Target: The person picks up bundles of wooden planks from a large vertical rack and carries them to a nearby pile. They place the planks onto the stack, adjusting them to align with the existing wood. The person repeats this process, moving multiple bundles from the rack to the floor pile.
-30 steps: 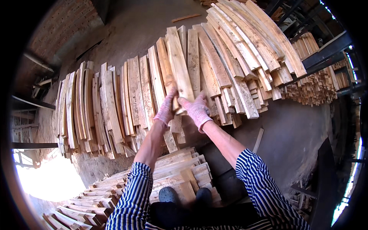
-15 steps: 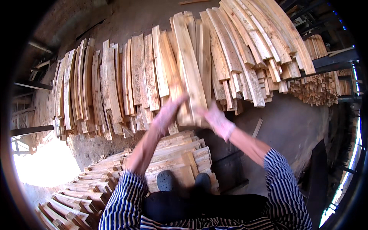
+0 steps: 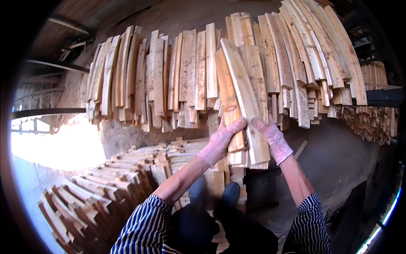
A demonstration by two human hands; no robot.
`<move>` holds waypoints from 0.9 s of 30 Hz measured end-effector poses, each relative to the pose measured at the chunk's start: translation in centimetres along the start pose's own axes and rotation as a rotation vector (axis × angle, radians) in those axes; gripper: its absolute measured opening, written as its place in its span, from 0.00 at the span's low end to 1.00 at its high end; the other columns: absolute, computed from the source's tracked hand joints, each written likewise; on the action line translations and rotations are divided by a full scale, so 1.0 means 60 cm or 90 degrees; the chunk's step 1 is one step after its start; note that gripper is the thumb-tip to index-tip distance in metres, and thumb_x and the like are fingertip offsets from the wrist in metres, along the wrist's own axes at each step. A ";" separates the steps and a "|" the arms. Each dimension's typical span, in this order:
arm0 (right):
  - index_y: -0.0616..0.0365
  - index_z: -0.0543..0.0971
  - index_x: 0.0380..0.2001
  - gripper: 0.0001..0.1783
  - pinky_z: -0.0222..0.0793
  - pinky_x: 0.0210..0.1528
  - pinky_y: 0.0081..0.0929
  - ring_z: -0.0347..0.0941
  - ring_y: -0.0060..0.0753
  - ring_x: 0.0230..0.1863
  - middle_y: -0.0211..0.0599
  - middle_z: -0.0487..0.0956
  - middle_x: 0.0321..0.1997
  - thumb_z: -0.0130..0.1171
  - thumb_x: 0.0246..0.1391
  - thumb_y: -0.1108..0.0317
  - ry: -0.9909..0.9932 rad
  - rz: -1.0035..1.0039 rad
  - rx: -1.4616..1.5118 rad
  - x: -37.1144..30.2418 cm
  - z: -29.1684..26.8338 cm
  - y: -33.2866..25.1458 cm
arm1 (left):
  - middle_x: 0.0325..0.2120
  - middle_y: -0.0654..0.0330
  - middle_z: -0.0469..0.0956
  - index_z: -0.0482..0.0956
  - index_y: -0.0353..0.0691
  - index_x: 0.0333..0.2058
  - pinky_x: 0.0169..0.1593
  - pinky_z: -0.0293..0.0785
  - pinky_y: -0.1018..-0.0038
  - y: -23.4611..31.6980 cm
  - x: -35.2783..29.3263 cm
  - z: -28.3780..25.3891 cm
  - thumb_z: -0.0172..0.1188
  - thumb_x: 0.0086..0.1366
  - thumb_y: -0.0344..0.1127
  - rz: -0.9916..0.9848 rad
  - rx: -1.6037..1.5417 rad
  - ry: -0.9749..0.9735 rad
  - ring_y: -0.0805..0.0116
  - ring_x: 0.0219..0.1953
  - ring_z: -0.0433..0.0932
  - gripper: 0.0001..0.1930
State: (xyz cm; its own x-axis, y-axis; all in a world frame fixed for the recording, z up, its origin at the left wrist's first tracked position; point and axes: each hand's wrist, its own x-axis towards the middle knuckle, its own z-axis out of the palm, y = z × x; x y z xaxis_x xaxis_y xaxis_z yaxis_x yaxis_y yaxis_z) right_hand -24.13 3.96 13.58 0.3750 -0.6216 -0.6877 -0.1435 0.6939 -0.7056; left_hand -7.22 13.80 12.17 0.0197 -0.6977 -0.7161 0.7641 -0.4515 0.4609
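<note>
A small bundle of wooden boards (image 3: 248,101) is gripped between my two hands, its near ends tilted toward me. My left hand (image 3: 224,137), in a pinkish work glove, clasps the left side, with the thumb over a narrower orange-brown board (image 3: 229,95). On the right side, my gloved right hand (image 3: 272,137) presses in with its thumb on the wide pale board. The fingers of both hands go around and under the bundle, where they are partly hidden. Beyond the bundle lies a long row of stacked boards (image 3: 158,76).
Below me a lower stack of boards (image 3: 127,169) spreads to the left, and my shoes stand at its right end. Another pile of timber (image 3: 372,118) sits at the far right. A loose stick (image 3: 301,149) lies on the dark floor. Bright daylight enters at left.
My hands and the boards between them have come nearer to me and to the right in the picture. My grip looks firmer, and the view has shifted.
</note>
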 end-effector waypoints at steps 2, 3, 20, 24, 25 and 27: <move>0.65 0.63 0.69 0.50 0.73 0.61 0.29 0.76 0.29 0.58 0.40 0.77 0.59 0.75 0.54 0.48 -0.064 0.026 -0.015 -0.031 0.002 -0.037 | 0.44 0.55 0.78 0.57 0.48 0.68 0.31 0.88 0.62 0.044 -0.045 0.057 0.73 0.64 0.42 -0.027 -0.058 0.046 0.62 0.35 0.84 0.40; 0.64 0.64 0.69 0.49 0.74 0.60 0.29 0.76 0.29 0.57 0.39 0.77 0.59 0.74 0.55 0.47 -0.074 0.035 0.003 -0.068 0.014 -0.062 | 0.44 0.55 0.78 0.57 0.48 0.69 0.31 0.88 0.61 0.059 -0.079 0.073 0.73 0.64 0.42 -0.036 -0.060 0.053 0.62 0.36 0.84 0.41; 0.55 0.65 0.70 0.41 0.77 0.57 0.31 0.75 0.30 0.57 0.35 0.76 0.60 0.67 0.62 0.45 -0.298 0.204 0.118 -0.663 0.240 -0.272 | 0.58 0.52 0.78 0.31 0.44 0.78 0.62 0.74 0.68 0.153 -0.894 0.287 0.81 0.55 0.42 0.036 -0.008 0.263 0.64 0.59 0.77 0.69; 0.55 0.58 0.75 0.53 0.75 0.61 0.33 0.74 0.34 0.62 0.37 0.72 0.67 0.75 0.54 0.50 -0.428 0.171 0.034 -0.713 0.340 -0.326 | 0.67 0.53 0.67 0.29 0.48 0.78 0.70 0.65 0.65 0.135 -1.016 0.303 0.83 0.52 0.39 0.262 -0.082 0.327 0.64 0.67 0.68 0.71; 0.55 0.56 0.76 0.56 0.75 0.62 0.34 0.73 0.36 0.63 0.37 0.71 0.68 0.76 0.51 0.51 -0.458 0.184 0.027 -0.740 0.371 -0.347 | 0.71 0.52 0.60 0.28 0.49 0.78 0.72 0.62 0.64 0.135 -1.050 0.304 0.83 0.52 0.37 0.304 -0.092 0.335 0.62 0.70 0.63 0.72; 0.55 0.54 0.77 0.59 0.73 0.64 0.37 0.73 0.37 0.64 0.37 0.70 0.70 0.78 0.48 0.55 -0.552 0.152 -0.030 -0.776 0.459 -0.375 | 0.71 0.52 0.59 0.28 0.49 0.78 0.72 0.62 0.63 0.126 -1.108 0.288 0.83 0.52 0.36 0.411 -0.100 0.379 0.61 0.71 0.62 0.71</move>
State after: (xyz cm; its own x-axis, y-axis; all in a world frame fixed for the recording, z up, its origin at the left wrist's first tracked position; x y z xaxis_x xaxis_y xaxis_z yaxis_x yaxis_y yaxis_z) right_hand -13.15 27.28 66.17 0.8871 0.0426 -0.4597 -0.3360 0.7424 -0.5796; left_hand -13.87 47.16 72.29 0.7755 -0.3648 -0.5153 0.5666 0.0420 0.8229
